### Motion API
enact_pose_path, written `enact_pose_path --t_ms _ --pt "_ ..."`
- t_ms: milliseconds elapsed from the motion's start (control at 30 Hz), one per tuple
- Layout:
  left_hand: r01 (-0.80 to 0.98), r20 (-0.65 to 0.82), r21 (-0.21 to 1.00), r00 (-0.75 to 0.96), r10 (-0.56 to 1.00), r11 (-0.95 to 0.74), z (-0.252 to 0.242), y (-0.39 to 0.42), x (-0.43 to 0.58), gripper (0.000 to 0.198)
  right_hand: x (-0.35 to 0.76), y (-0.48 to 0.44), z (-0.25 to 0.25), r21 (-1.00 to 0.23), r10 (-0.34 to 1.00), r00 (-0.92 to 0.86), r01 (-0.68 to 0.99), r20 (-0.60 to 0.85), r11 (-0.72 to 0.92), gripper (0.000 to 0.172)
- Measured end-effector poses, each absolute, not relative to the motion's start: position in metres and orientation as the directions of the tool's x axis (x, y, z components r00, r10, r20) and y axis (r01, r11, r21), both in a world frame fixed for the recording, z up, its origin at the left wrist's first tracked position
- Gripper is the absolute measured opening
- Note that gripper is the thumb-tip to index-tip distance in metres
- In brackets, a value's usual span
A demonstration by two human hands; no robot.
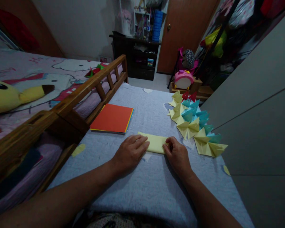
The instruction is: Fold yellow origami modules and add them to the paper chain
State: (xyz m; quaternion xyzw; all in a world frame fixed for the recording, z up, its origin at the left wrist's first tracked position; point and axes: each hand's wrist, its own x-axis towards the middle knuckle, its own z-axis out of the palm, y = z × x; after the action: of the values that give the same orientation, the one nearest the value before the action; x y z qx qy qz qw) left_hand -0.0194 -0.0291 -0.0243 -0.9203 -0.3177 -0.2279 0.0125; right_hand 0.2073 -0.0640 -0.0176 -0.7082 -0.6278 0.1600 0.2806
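A strip of folded pale yellow paper point(156, 143) lies crosswise on the cloth-covered surface in front of me. My left hand point(132, 150) rests flat over its left end, fingers stretched out and pressing down. At the right end my right hand point(177, 154) pinches the paper's edge between thumb and fingertips. Up and to the left sits a stack of coloured square paper point(112, 118), orange-red on top with yellow and blue edges showing. Rows of folded paper pieces point(190, 128) in yellow, teal and red stand to the right of my right hand.
A wooden bed rail point(90, 87) borders the left side, with a yellow plush toy point(11, 96) on the bed beyond. The pale blue cloth point(133, 196) covers the work surface. A grey cabinet point(258, 126) stands close on the right; a pink toy case point(183, 79) is farther back.
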Motion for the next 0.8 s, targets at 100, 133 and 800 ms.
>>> enact_pose_path --t_ms 100,133,800 --pt "0.498 0.38 0.147 0.769 0.514 -0.855 -0.0296 -0.0295 -0.0182 0.033 0.2079 -0.063 -0.0179 -0.604 0.977 0.168 0.795 0.128 -0.057 0.017" --pt "0.499 0.357 0.154 0.777 0.519 -0.853 -0.0304 -0.0297 -0.018 0.034 0.208 -0.0629 -0.0177 -0.605 0.977 0.171 0.794 0.129 -0.059 0.018" --pt "0.588 0.131 0.165 0.783 0.608 -0.792 -0.0282 -0.0342 -0.0194 0.054 0.211 -0.0645 -0.0123 -0.701 0.974 0.201 0.71 0.101 -0.074 0.029"
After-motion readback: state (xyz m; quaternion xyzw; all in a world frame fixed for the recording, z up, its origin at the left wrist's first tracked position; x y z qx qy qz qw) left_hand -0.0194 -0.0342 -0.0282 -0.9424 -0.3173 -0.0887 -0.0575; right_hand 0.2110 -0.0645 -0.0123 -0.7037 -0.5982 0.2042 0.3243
